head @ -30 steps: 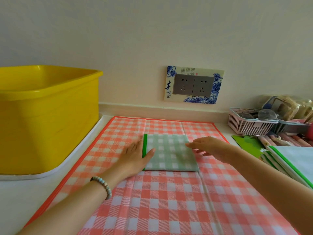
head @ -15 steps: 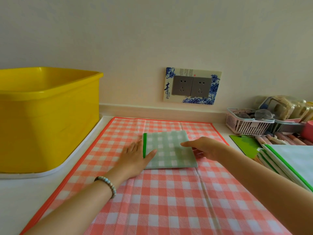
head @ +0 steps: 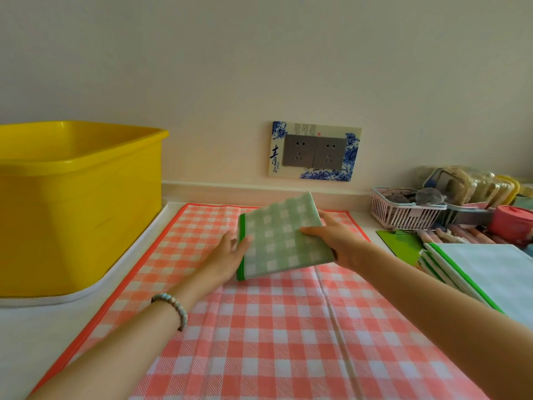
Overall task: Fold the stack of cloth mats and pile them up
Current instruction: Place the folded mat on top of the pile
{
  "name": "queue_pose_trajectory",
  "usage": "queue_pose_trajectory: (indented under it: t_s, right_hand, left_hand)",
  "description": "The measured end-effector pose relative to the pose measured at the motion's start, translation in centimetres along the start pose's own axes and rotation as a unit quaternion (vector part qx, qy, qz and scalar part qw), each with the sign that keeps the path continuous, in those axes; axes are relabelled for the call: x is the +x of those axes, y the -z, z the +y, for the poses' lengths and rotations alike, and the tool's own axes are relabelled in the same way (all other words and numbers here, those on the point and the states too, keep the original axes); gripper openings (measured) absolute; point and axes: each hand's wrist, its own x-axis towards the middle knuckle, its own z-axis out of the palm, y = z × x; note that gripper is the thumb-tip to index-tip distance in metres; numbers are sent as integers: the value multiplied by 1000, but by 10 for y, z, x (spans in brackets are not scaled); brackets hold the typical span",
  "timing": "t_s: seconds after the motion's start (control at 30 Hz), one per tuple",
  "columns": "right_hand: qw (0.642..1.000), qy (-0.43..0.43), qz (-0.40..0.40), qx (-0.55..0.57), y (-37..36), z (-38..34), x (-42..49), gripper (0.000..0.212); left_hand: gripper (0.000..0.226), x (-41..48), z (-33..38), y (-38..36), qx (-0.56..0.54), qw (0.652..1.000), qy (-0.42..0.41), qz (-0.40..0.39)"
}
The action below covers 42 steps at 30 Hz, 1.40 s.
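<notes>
On my feed the biggest thing is the red-and-white checked mat [head: 259,327], spread flat on the white counter with a crease running down its right half; I place everything else by it. Just off its left edge stands a yellow plastic tub [head: 72,203] on a white tray. Off its right edge, near me, lies a pile of folded mats with green borders [head: 484,272], the pale top one face up. On the wall behind the mat's far edge is a double socket plate with a blue floral surround [head: 314,151]. Beyond its far right corner a pink slotted basket [head: 403,212] sits among packets too blurred for me to name.

Over the far middle of the red mat is the folded green checked mat [head: 282,238]. It is tilted: its green-bordered left edge is low, close to the red mat, and its right side is raised clear.

The right hand [head: 337,238] grips that raised right edge, thumb on top and fingers curled beneath. The left hand [head: 227,255] lies with its fingers straight along the green-bordered edge, thumb tip resting on the cloth. A bead bracelet [head: 176,307] circles the left wrist.
</notes>
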Motion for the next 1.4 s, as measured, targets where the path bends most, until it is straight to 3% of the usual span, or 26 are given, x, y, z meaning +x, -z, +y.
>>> queue_pose_trajectory:
  t_s: [0.1,0.2,0.3,0.53,0.9,1.13,1.4]
  right_hand:
    - [1000,29,-4,6,17,-12,-15,56]
    - [998,58,-8,12,40,-22,-32,52]
    - [997,77,-9,-1,68,-30,-50,47]
    - [996,66,48,-44,151,-44,-91,38]
    - [990,3,119,-73,273,-43,-145,20]
    - [979,-59,171,-89,315,-16,-156,34]
    - [967,-107,185,-138,329,12,-147,50]
  left_hand:
    - [53,-1,27,1,-127,991,51,15]
    - [30,-6,59,-4,-318,942,95,-45]
    - [20,-7,84,-19,-370,922,102,-47]
    - [8,-15,147,-72,-400,911,63,-84]
    - [11,-31,217,-167,-421,884,33,-200]
    - [11,-34,231,-218,-391,889,55,-233]
    - [22,-27,214,-241,-345,917,67,-189]
